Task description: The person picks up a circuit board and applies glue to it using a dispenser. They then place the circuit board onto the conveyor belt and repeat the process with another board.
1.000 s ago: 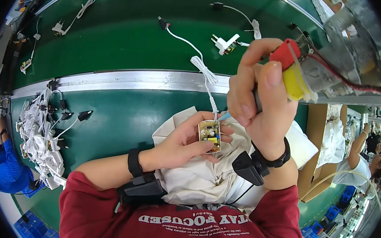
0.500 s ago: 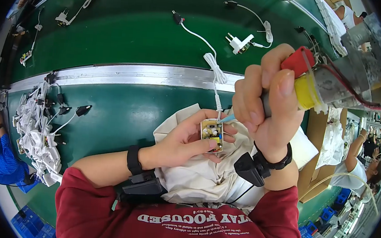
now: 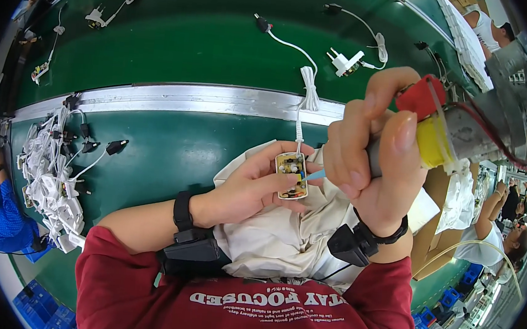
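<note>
My left hand (image 3: 236, 190) is closed round a small open adapter housing with a circuit board (image 3: 290, 166) inside. Its thumb rests on the board and the fingers pass behind. A white cord (image 3: 310, 88) runs from the housing's upper end over the metal rail, its bundled part looped. Raised on the right, my right hand (image 3: 379, 152) grips a dispensing tool (image 3: 469, 140) with a grey barrel, yellow tape and a red block. The tool's blue tapered nozzle (image 3: 315, 175) points at the board's right side, its tip by the components; whether it touches cannot be seen.
A heap of white corded adapters (image 3: 55, 179) lies left on the green table. Beyond the metal rail (image 3: 176, 99), more adapters (image 3: 346, 62) lie on a green belt. White cloth (image 3: 282, 243) covers my lap. A cardboard box (image 3: 438, 221) stands right, and co-workers sit on both sides.
The nozzle tip has shifted from the board's cord end down to its right side. My right hand and the tool moved slightly right. Adapters beyond the rail have slid right.
</note>
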A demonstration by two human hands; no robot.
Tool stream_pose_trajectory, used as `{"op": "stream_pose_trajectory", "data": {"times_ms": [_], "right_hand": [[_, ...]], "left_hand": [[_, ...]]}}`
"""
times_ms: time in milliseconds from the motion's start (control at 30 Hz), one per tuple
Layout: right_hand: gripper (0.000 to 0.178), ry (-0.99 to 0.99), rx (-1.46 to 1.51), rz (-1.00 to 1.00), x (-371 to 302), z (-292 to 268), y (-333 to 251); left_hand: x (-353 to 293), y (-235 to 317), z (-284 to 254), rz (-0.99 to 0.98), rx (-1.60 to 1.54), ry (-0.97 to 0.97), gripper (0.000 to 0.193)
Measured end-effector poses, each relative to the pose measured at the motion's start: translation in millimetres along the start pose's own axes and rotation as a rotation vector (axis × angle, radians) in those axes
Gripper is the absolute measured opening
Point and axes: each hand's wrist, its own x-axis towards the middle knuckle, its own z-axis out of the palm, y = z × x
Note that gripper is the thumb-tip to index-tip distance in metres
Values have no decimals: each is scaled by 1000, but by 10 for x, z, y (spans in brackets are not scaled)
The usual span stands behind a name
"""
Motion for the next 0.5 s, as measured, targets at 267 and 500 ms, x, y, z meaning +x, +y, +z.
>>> {"op": "stream_pose_trajectory", "data": {"times_ms": [267, 500], "right_hand": [[37, -81, -36, -47, -21, -60, 46], [37, -79, -28, -59, -22, -96, 57]], "left_hand": [[10, -7, -23, 35, -66, -15, 41], [20, -24, -11, 44, -74, -11, 41]]}}
